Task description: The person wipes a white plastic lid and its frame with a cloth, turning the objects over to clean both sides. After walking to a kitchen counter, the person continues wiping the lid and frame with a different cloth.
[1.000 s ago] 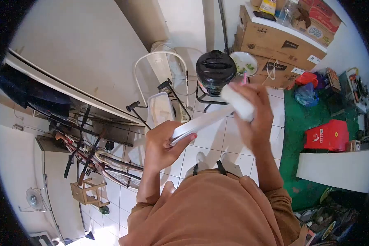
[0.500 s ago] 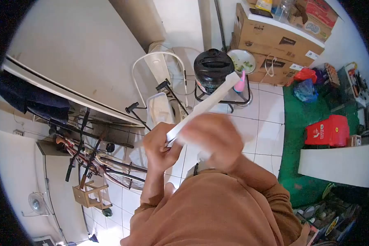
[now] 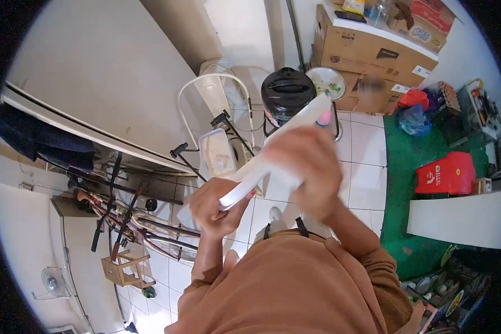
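Note:
A long, flat white strip (image 3: 309, 113) slants up and to the right in front of my body; its exact kind I cannot make out. My left hand (image 3: 216, 209) is closed around its lower end, thumb underneath. Partway up the strip, my right hand (image 3: 312, 170) is curled over it and smeared by motion. A white piece (image 3: 286, 182) that looks like cloth shows below the right fingers, against the strip. The strip's middle is partly hidden behind that hand.
Beyond the strip stand a black lidded pot (image 3: 288, 94) and a plate with green scraps (image 3: 327, 83). A white tub (image 3: 217, 151) is by the pale chair frame (image 3: 186, 111). Bicycles (image 3: 150, 225) lean at left; cardboard boxes (image 3: 367, 50) and a red bin (image 3: 446, 173) are at right.
The strip has tilted a little more upright, and its lower end shows more. My right hand has shifted slightly right and the white piece below it has come into view.

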Demonstrator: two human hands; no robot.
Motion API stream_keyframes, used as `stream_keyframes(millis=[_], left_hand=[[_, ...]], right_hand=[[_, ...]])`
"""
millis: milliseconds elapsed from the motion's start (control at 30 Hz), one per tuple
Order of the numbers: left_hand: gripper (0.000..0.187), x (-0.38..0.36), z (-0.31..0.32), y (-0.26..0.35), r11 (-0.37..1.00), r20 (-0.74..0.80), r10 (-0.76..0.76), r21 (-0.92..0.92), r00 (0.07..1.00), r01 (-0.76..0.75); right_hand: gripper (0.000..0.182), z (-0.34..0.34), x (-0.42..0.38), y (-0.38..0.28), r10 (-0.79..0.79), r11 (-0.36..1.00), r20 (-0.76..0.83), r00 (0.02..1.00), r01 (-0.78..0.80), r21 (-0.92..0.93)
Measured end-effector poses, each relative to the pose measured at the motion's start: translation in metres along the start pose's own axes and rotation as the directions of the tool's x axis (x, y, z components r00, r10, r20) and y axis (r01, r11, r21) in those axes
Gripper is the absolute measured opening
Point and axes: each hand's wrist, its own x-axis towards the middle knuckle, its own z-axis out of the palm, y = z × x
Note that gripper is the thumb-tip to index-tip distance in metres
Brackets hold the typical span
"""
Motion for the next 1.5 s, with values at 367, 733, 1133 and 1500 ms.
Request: stream_keyframes(millis=[367, 733, 1133, 1500], left_hand=[[0.022, -0.023, -0.004, 0.005, 0.999, -0.084, -0.009, 0.044, 0.996, 0.013], [0.023, -0.020, -0.018, 0.018, 0.988, -0.313, -0.007, -0.149, 0.950, -0.042], [0.024, -0.019, -0.012, 0.010, 0.989, -0.215, 0.050, -0.125, 0.975, -0.079], [0.019, -0.040, -0.019, 0.000, 0.998, -0.038, 0.017, -0.064, 0.999, -0.019]], right_hand=[[0.029, -0.004, -0.020, 0.030, 0.122, 0.986, -0.154, 0.980, -0.137, -0.094], [0.034, -0.024, -0.025, 0.078, 0.354, 0.913, -0.387, 0.851, -0.404, -0.052], [0.022, -0.039, 0.005, 0.042, -0.014, 0.939, -0.097, 0.995, -0.020, -0.343], [0.028, -0.016, -0.001, 0.025, -0.039, 0.999, -0.063, 0.997, 0.039, 0.004]])
